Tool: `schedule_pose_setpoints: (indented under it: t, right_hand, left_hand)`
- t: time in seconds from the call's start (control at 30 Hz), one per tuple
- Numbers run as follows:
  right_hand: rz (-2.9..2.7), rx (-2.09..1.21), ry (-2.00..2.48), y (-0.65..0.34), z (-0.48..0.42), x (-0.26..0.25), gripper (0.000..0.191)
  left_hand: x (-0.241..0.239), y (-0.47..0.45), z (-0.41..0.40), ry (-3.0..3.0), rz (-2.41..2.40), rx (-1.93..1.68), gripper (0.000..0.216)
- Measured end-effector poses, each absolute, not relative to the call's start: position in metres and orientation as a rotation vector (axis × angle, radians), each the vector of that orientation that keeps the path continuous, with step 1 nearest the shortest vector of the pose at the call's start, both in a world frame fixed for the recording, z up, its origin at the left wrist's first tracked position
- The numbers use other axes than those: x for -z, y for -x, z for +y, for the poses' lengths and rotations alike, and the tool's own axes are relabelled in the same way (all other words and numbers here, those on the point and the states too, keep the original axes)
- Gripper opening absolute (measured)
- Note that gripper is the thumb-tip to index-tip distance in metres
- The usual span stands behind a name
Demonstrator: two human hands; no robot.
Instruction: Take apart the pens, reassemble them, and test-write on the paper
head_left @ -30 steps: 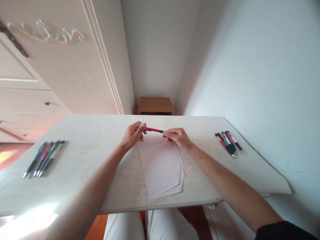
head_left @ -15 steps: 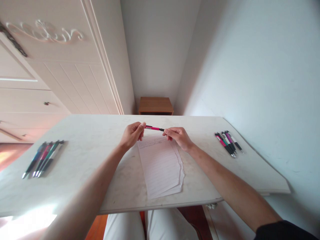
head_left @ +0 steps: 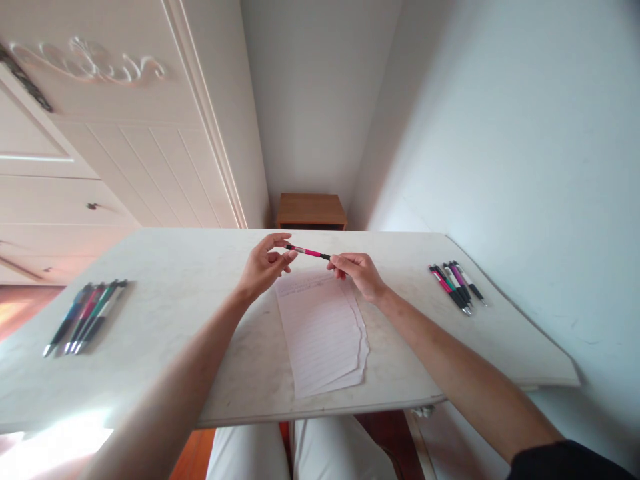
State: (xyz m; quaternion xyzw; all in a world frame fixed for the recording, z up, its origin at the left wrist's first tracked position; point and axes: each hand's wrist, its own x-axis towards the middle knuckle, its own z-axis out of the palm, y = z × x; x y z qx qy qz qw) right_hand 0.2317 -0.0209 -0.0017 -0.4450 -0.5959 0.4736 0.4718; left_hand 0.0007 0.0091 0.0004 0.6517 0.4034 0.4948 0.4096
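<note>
A pink pen with black ends is held nearly level above the far part of the sheets. My right hand pinches its black grip end between thumb and fingers. At the pen's other end is my left hand, thumb and index finger spread apart around the black tip, the other fingers curled loosely. Whether the left thumb touches the pen is hard to tell. Below lie lined paper sheets with torn right edges and handwriting along the top.
Several pens lie side by side on the left of the white table. Another group of pens rests on the right near the wall. A wooden cabinet stands beyond the far edge, and a white wardrobe on the left.
My left fingers have opened from their closed grip on the pen's end, baring its black tip. The pen has tilted slightly, left end higher; my right hand keeps its pinch.
</note>
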Motion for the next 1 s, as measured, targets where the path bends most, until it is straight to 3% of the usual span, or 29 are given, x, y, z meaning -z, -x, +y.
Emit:
schedule_pose_setpoints:
  t: [0.2,0.47,1.0]
  right_hand:
    - [-1.424,-1.152,1.082,-0.2337,-0.0188,0.0051,0.041]
    - [-1.491,-1.17,1.052,-0.2307,-0.0227,0.0021,0.04]
    - [-1.536,-1.143,1.116,-0.2299,-0.0204,0.0075,0.036]
  left_hand:
    - [0.0001,-0.0011,0.0117,-1.681,1.102,-1.207,0.028]
    - [0.0004,-0.0012,0.0077,-1.66,1.008,-1.22,0.054]
    - [-0.0033,-0.0012,0.0102,-1.542,1.119,-1.313,0.055]
